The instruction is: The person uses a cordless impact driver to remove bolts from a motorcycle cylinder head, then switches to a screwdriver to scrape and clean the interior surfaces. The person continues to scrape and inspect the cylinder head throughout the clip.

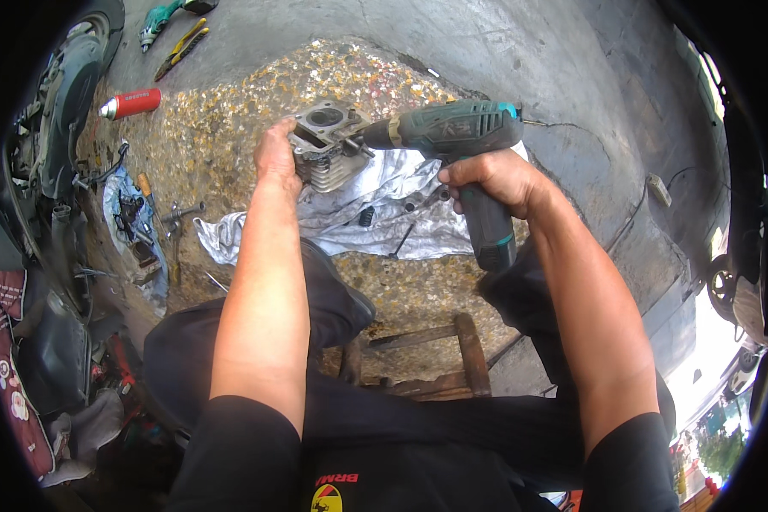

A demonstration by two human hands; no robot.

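My left hand is closed around the left side of a finned metal engine cylinder head, which is held above a stained white cloth. Gripped in my right hand is a dark green cordless drill with its chuck pointing left. The chuck end meets the right side of the cylinder head; the exact contact there is too small to make out. A small dark coil spring and several other small metal parts lie on the cloth below the drill.
A red spray can, yellow-handled pliers and another green power tool lie at the upper left. Tools rest on a blue cloth left of my arm. A wooden stool stands between my legs. A motorcycle borders the left side.
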